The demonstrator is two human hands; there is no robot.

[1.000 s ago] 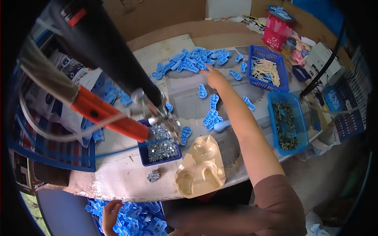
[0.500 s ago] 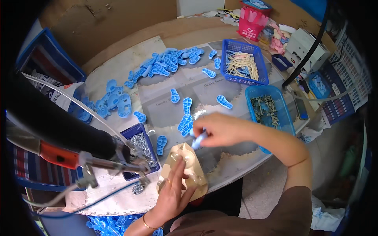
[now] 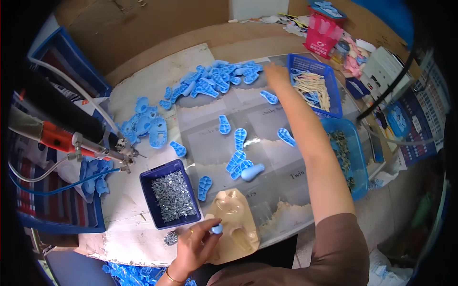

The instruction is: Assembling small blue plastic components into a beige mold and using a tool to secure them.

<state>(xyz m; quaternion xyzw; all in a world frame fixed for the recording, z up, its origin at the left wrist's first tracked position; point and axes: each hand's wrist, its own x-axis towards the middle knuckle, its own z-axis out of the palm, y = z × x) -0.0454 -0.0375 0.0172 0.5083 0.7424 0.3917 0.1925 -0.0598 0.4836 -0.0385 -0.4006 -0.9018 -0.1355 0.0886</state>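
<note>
My left hand (image 3: 194,245) is closed in a pinch round a small light-blue plastic piece (image 3: 217,229), over the left side of a beige moulded fixture (image 3: 229,204). My right arm is stretched far out. At its end my right hand (image 3: 275,76) is down at the table between the heap of blue plastic pieces (image 3: 217,78) and the blue basket (image 3: 337,97); its fingers are too hidden to read. Beyond the fixture, a smooth rounded blue piece (image 3: 253,172) lies against several ribbed, foot-shaped blue pieces (image 3: 240,138).
A dark blue tray of small metal parts (image 3: 171,195) stands left of the fixture. Further left hangs a pneumatic screwdriver (image 3: 71,138) with hoses. Pale sticks (image 3: 312,88) fill the basket. A light-blue bin (image 3: 360,167) of metal parts is beside my right arm.
My right hand has moved from near the fixture to the far side, leaving the smooth blue piece on the table. My left hand now pinches a small blue piece. The screwdriver has swung left.
</note>
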